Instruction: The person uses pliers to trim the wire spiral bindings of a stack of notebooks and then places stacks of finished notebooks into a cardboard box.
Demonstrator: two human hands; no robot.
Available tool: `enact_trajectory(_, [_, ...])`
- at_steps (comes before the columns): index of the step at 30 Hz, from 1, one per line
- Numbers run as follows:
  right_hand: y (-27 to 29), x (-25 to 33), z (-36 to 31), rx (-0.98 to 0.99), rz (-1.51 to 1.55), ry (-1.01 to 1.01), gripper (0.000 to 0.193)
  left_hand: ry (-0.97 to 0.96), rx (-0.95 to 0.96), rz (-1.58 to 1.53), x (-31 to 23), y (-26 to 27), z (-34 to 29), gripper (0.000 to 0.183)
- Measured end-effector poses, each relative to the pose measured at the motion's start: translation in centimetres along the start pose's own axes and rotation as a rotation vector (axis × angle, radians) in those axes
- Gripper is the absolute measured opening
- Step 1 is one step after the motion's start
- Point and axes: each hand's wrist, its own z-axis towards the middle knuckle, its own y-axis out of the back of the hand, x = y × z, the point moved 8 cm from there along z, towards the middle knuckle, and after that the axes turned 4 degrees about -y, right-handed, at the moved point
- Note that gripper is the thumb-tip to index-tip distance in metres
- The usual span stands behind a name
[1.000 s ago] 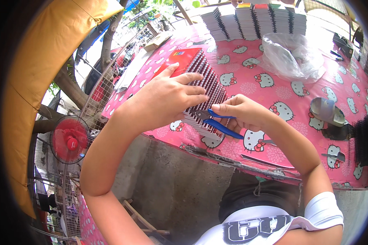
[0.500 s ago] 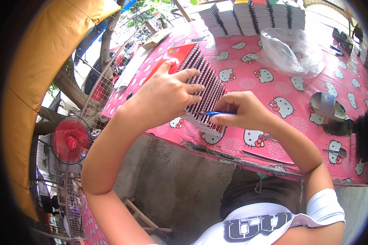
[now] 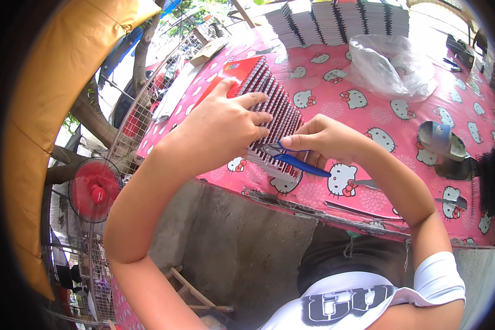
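A stack of red-covered spiral notebooks (image 3: 279,111) stands on the table, its rows of wire binding facing up and toward the right. Across the top of it lies my left hand (image 3: 220,122), fingers spread over the covers and the binding; part of the thumb is hidden. My right hand (image 3: 319,144) holds small blue-handled cutters (image 3: 298,164) at the lower right corner of the stack. The handles are spread apart, and the metal jaws are at the binding ends near my left hand. Whether they touch a wire is too small to tell.
Several tall stacks of bound books (image 3: 341,25) stand at the far edge. Nearer are a clear plastic bag (image 3: 390,69), a roll of tape (image 3: 435,137) and black binding coils (image 3: 490,181) at the right. A red fan (image 3: 96,190) stands left of the table.
My right hand has shifted slightly and its grip has loosened, so the cutters' handles now spread apart and show more. The left hand stays on the notebooks.
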Motion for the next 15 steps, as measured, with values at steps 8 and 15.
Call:
enact_trajectory(8, [-0.4, 3.4, -5.2, -0.577, -0.666, 0.765, 0.045, -0.025, 0.012, 0.160, -0.9, -0.3, 0.7, 0.029])
enact_trajectory(15, [-1.1, 2.8, -3.3, -0.474, -0.575, 0.675, 0.045, -0.008, 0.053, 0.101, -0.6, -0.3, 1.1, 0.026])
